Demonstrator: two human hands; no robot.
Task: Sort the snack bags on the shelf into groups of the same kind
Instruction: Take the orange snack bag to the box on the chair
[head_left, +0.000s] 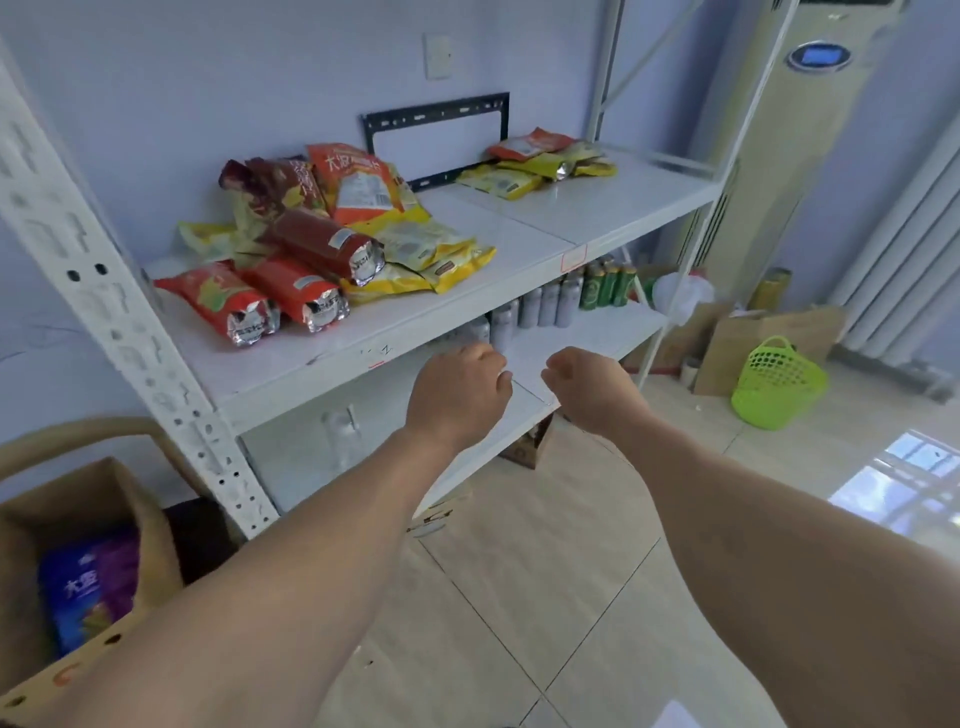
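Observation:
A white shelf (519, 244) carries two heaps of snack bags. The left heap mixes red bags (296, 291), an orange bag (358, 184), a dark red bag (270, 182) and yellow bags (431, 254). The far right heap has yellow bags (509, 179) with an orange bag (530, 143) on top. My left hand (457, 387) and my right hand (587, 384) hover side by side below the shelf's front edge, fingers loosely curled, holding nothing.
Cans (550, 301) stand on the lower shelf. A cardboard box (78, 525) with a blue bag sits at the lower left. On the floor to the right are a green basket (776, 387) and brown boxes (748, 338). A tall air conditioner (789, 130) stands behind.

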